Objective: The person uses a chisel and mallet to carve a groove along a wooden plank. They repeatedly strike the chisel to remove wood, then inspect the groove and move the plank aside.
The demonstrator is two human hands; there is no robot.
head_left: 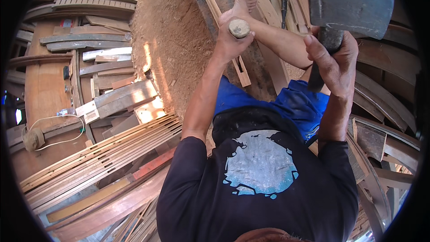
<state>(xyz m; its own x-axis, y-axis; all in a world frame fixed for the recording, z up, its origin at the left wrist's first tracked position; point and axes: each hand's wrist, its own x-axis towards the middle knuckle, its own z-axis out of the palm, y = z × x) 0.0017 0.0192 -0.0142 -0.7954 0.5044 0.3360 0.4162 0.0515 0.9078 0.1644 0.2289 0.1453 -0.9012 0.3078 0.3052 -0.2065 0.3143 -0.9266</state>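
Note:
My left hand (233, 45) is closed round an upright wooden handle (239, 28); only its pale, round, worn top shows, and its lower part is hidden beneath the fist. Below that hand lies a narrow wooden strip (244, 79) with a dark slot cut near its end. In my right hand (333, 65) is a hammer (351, 9), gripped by its dark handle. The hammer's heavy grey head is raised at the upper right, close to the camera, apart from the wooden handle. My bare foot (244, 6) rests on the timber beyond my left hand.
A slim dark-handled tool (284, 8) lies on the long planks (271, 0) ahead. Stacked boards (89, 40) fill the left side, with slatted strips (107, 157) nearer me. Curved timber pieces (389, 62) crowd the right. Brown dirt floor (172, 31) runs between.

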